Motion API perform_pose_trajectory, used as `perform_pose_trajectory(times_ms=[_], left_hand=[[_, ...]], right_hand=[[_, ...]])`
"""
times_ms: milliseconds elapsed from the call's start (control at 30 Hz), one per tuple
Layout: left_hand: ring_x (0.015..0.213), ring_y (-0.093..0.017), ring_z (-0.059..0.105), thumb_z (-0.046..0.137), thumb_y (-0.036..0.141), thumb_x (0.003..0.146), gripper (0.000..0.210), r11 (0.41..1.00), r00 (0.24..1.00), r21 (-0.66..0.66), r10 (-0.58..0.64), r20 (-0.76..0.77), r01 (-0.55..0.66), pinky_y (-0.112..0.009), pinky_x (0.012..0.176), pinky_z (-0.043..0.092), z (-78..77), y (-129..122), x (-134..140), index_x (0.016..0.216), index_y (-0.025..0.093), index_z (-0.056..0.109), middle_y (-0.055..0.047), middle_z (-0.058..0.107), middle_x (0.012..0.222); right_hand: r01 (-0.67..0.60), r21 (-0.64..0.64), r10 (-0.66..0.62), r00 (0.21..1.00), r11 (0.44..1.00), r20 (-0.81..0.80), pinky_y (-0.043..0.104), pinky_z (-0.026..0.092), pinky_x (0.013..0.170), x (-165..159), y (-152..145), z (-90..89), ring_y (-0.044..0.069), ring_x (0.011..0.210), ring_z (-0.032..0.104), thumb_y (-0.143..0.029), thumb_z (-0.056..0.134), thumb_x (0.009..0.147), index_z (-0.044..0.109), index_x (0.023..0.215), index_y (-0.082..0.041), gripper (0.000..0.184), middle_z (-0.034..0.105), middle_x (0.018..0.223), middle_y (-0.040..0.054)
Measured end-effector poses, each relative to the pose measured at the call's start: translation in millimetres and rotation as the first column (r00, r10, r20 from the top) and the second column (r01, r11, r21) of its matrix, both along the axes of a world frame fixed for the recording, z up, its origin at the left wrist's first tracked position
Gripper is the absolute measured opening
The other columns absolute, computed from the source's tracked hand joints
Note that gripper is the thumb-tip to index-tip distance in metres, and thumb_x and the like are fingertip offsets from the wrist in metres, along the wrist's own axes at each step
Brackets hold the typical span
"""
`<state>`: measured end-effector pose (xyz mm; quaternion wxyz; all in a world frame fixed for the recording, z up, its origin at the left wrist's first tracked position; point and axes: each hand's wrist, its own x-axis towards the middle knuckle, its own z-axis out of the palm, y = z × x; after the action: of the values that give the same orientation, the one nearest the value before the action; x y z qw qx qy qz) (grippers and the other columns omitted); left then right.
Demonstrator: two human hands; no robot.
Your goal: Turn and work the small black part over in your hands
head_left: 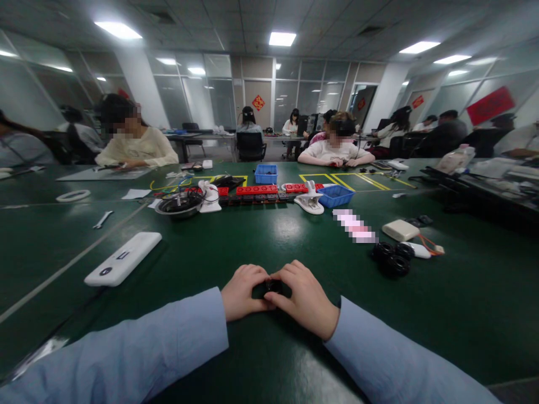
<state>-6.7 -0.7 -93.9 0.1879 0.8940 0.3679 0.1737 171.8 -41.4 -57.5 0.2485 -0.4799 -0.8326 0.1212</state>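
Note:
My left hand (245,289) and my right hand (301,293) meet low over the green table (202,235). Both are closed, thumbs and fingers curved around a small black object (273,286). Fingers cover much of it, so its kind cannot be made out. To the right of my hands lie several black ring-shaped pieces (393,259) in a cluster. A white power bank (123,259) rests to the left, beyond my left forearm.
Beyond my hands stand blue bins (336,196), a red-and-black strip (257,194), white clips (310,201) and a metal bowl (179,205). A wrench (103,219) lies left; a cream box (400,229) sits right. Other people work across the table.

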Motion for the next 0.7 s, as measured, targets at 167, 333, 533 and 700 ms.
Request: perform_pose_trajectory(times_ms=[167,333,533,700], left_hand=[[0.091,-0.022,0.051,0.070,0.041,0.068,0.037,1.000,1.000,-0.003,0.002,-0.012,-0.002,-0.038,0.085,0.037,-0.4,0.1,-0.5,0.096,0.019,0.060,-0.004,0.058,0.097],[0.092,-0.022,0.051,0.070,0.041,0.068,0.038,1.000,1.000,-0.012,-0.002,0.001,0.002,-0.037,0.085,0.037,-2.6,0.7,-1.3,0.097,0.019,0.060,-0.004,0.058,0.097],[0.092,-0.021,0.051,0.072,0.035,0.067,0.036,1.000,1.000,-0.022,-0.014,0.022,0.015,-0.037,0.085,0.037,-1.5,1.2,-1.3,0.097,0.021,0.061,-0.003,0.058,0.097],[0.091,-0.022,0.051,0.073,0.034,0.066,0.032,1.000,1.000,-0.011,-0.006,0.009,0.006,-0.036,0.083,0.037,-0.9,0.7,-0.7,0.091,0.019,0.061,-0.003,0.058,0.095]], right_hand=[[-0.032,-0.007,0.032,0.999,0.999,-0.008,0.033,0.040,0.072,1.0,-0.2,-0.4,0.019,0.081,0.049,-0.027,0.067,0.074,0.064,0.091,-0.016,0.020,0.059,0.080,0.0050],[-0.079,-0.033,0.078,0.996,0.996,-0.039,0.033,0.040,0.074,1.8,-1.6,1.3,0.019,0.082,0.048,-0.019,0.061,0.076,0.064,0.097,-0.018,0.021,0.060,0.085,0.0050],[-0.128,-0.069,0.124,0.991,0.989,-0.054,0.032,0.039,0.075,1.7,-3.0,1.0,0.018,0.083,0.048,-0.010,0.054,0.073,0.061,0.107,-0.024,0.038,0.059,0.092,0.0040],[-0.162,-0.050,0.160,0.986,0.986,-0.036,0.033,0.038,0.076,0.5,-2.3,-1.0,0.018,0.083,0.046,-0.008,0.053,0.070,0.063,0.104,-0.022,0.039,0.061,0.097,0.0043]])
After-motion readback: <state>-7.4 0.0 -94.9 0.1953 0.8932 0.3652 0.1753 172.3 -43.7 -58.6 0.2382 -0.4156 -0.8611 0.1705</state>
